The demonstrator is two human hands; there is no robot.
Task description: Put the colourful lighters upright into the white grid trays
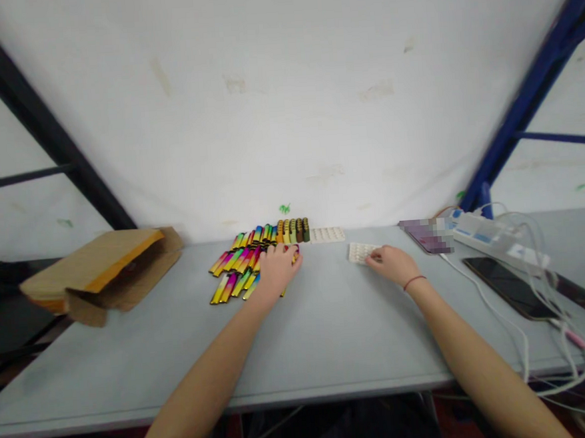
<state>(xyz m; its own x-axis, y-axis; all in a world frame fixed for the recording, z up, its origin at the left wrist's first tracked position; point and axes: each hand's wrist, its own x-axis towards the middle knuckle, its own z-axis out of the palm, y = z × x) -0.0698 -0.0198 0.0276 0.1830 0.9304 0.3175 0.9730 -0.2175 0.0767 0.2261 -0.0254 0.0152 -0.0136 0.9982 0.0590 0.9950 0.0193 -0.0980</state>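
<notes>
Tubes [245, 259], slim, shiny, rainbow-and-gold, metallic-looking, lie in loose slanting rows at about 11 o'clock on the grey flat-topped table [331, 343], taking 12 as the wall side. Further matching upright tubes [293, 232] stand in a tight block just beyond, near 12, beside a pale, thin, grid-patterned flat tray [328, 234]. Left hand [278, 268] is over the right end of the lying tubes, fingers spread a little and bent down; can't tell if they grip one, tips partly hidden. Right hand [394, 265], at 1 o'clock, has thumb and forefinger nearly together on the right edge of a second white, dimpled, slab-shaped tray [361, 252]; looks like a light pinch. Handling guess: tubes probably light, stiff and slick, apt to roll or slide, finish likely easy to scratch. Best taken mid-length between thumb and two fingers, one at a time, since neighbours touch. Uprights likely tip if knocked; take by the upper ends. White dimpled tray reads light, probably stiff plastic, might skid under a push; edge pinch suits it, clear of the dimples. Brown open cardboard box [100, 266] sits at 10 o'clock, well apart.
</notes>
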